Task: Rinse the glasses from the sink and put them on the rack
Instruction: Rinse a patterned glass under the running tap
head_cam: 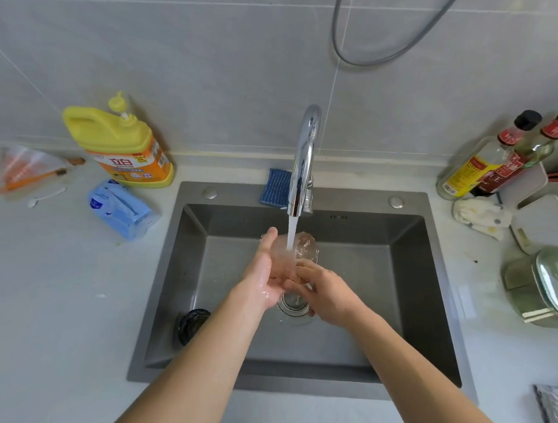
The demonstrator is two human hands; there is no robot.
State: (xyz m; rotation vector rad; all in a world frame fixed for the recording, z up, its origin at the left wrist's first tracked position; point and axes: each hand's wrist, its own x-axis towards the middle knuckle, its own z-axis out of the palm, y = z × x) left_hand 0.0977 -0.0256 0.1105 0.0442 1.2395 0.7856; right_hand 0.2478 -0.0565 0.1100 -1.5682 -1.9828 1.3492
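A clear glass (305, 246) is held on its side under the running chrome faucet (303, 160), above the grey sink (431, 290). My left hand (264, 270) cups it from the left with the fingers stretched along its side. From the right, my right hand (320, 286) grips its lower end. Water streams onto the glass and over both hands. The rack (537, 218) stands at the far right on the counter, partly cut off by the frame edge.
A black strainer (192, 324) lies in the sink's left front and the drain (293, 307) sits under my hands. Left counter: yellow detergent bottle (122, 145), blue pack (121, 209). Right: sauce bottles (495, 158), a cloth (481, 215), a green lidded pot (545, 285).
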